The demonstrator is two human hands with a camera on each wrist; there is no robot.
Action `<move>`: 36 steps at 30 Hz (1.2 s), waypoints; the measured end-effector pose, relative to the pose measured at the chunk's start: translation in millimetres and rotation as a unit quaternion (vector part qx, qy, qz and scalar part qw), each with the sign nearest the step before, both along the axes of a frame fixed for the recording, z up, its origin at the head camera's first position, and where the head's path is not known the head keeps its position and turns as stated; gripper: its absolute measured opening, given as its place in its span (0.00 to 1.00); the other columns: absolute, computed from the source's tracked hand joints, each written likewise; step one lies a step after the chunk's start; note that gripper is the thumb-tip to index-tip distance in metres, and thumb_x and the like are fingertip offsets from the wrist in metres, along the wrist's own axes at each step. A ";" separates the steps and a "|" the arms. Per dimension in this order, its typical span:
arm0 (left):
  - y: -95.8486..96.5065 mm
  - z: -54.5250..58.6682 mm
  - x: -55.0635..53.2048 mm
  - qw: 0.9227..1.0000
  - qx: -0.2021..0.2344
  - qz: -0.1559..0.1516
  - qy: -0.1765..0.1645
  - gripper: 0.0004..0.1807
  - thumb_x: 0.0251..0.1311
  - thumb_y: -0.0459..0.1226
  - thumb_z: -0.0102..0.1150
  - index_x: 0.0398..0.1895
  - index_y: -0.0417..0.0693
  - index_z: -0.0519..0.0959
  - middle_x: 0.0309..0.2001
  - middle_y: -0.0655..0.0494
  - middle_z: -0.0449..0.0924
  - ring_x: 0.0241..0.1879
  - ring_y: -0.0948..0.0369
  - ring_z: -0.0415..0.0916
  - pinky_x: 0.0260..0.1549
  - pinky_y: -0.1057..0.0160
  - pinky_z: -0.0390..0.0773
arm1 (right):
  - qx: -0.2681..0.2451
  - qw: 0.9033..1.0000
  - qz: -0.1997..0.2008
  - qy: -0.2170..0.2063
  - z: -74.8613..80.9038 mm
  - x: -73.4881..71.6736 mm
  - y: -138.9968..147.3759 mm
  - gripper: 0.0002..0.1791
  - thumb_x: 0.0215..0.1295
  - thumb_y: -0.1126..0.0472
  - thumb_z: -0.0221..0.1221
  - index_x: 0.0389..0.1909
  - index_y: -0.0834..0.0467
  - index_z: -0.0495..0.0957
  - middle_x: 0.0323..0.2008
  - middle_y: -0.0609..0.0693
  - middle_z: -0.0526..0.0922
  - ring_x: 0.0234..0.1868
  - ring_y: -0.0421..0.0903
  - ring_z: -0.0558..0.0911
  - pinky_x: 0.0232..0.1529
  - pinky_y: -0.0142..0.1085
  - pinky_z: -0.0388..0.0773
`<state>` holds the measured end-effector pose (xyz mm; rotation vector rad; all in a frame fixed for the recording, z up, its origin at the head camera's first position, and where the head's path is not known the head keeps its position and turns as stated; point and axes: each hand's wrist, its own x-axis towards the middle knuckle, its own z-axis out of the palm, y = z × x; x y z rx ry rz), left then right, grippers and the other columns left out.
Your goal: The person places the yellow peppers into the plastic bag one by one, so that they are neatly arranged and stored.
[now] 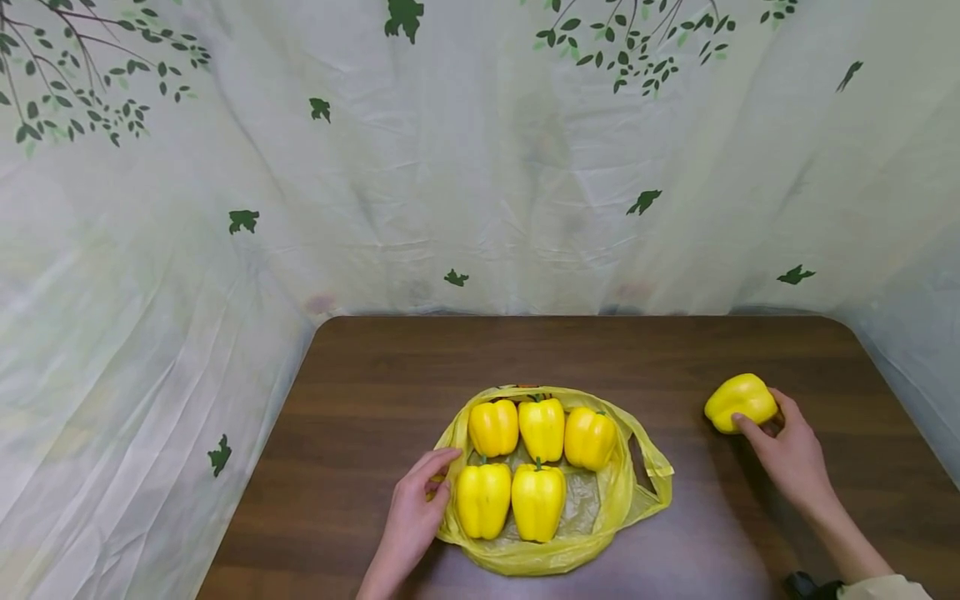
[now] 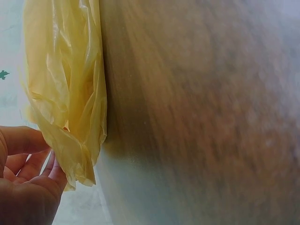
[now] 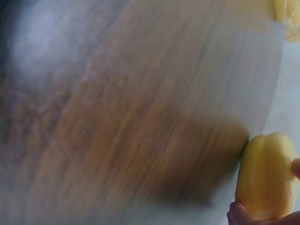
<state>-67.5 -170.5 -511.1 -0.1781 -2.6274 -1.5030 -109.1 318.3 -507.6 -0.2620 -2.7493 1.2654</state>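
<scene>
A yellow plastic bag (image 1: pixel 555 560) lies on the table with its mouth spread wide. Inside are yellow bell peppers, three in a back row with a middle pepper (image 1: pixel 542 430), and two in front, including a left one (image 1: pixel 483 502). At the bag's left rim, my left hand (image 1: pixel 416 504) pinches the thin plastic (image 2: pixel 70 154) between thumb and fingers. Far over on the right, my right hand (image 1: pixel 795 454) grips another yellow bell pepper (image 1: pixel 738 402), which lies on its side, thumb on the near face. That pepper (image 3: pixel 265 178) also shows in the right wrist view.
The dark brown wooden table (image 1: pixel 390 358) has rounded far corners. Behind it hangs a pale curtain (image 1: pixel 480 183) printed with leaves and branches. A loop handle (image 1: pixel 658 475) of the bag sticks out to the right. Something black (image 1: pixel 813 586) sits at the right wrist.
</scene>
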 end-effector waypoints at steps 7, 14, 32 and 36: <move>0.0 -0.7 0.7 1.000 -0.002 -0.001 -0.007 0.23 0.56 0.18 0.57 0.53 0.44 0.82 0.51 0.59 0.80 0.42 0.59 0.76 0.38 0.65 0.80 | 0.011 1.000 -0.002 0.009 0.1 3.7 -1.8 0.44 0.69 0.48 0.59 0.71 0.73 0.52 0.59 0.78 0.66 0.50 0.70 0.76 0.29 0.17 0.67; -0.1 -1.4 0.8 1.000 0.000 0.001 -0.004 0.24 0.54 0.17 0.56 0.53 0.44 0.82 0.51 0.59 0.80 0.42 0.59 0.76 0.37 0.65 0.80 | 0.012 1.000 -0.016 0.011 2.6 7.5 -5.7 0.43 0.68 0.47 0.59 0.71 0.71 0.54 0.59 0.75 0.68 0.49 0.67 0.77 0.28 0.18 0.67; -0.6 0.3 -0.1 1.000 0.002 0.002 -0.011 0.24 0.55 0.17 0.56 0.53 0.44 0.82 0.52 0.59 0.80 0.44 0.58 0.76 0.39 0.64 0.80 | -0.001 0.999 -0.044 0.020 9.9 13.7 -16.8 0.41 0.65 0.46 0.62 0.71 0.63 0.60 0.56 0.72 0.73 0.35 0.21 0.68 0.28 0.21 0.70; -0.3 -0.3 -0.4 1.000 0.004 0.002 -0.003 0.24 0.54 0.17 0.56 0.52 0.43 0.82 0.51 0.59 0.80 0.43 0.58 0.77 0.38 0.64 0.80 | -0.007 0.999 -0.046 0.024 13.1 15.6 -19.9 0.41 0.65 0.46 0.63 0.72 0.62 0.61 0.57 0.71 0.73 0.35 0.19 0.67 0.28 0.21 0.71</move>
